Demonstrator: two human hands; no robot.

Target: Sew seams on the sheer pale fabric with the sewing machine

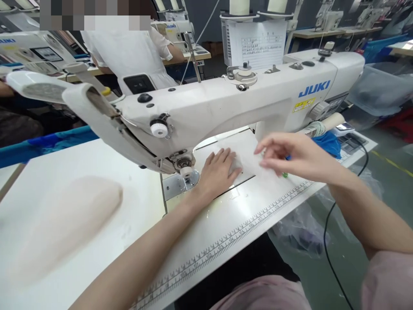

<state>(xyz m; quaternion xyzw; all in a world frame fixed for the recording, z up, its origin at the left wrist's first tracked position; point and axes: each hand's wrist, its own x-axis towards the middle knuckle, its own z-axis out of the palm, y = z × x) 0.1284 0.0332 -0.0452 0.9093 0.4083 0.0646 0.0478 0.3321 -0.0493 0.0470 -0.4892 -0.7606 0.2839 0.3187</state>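
My left hand [221,170] lies flat, fingers stretched out, on a thin white sheet [247,146] on the sewing machine bed, right of the needle area. Whether the sheet is cloth or film I cannot tell. My right hand [285,155] hovers over the sheet's right side, slightly blurred, its thumb and fingers apart; I see nothing between them. The white sewing machine [232,103] arches over the bed. Its presser foot area [187,178] sits just left of my left hand. A small green thing [285,175] shows below my right hand.
A blurred beige piece [74,219] lies on the white table's left part. A printed ruler [226,245] runs along the front edge. Blue cloth [327,144] and a cord roll lie at right. A black cable [329,232] hangs down. A co-worker in white [132,51] sits beyond.
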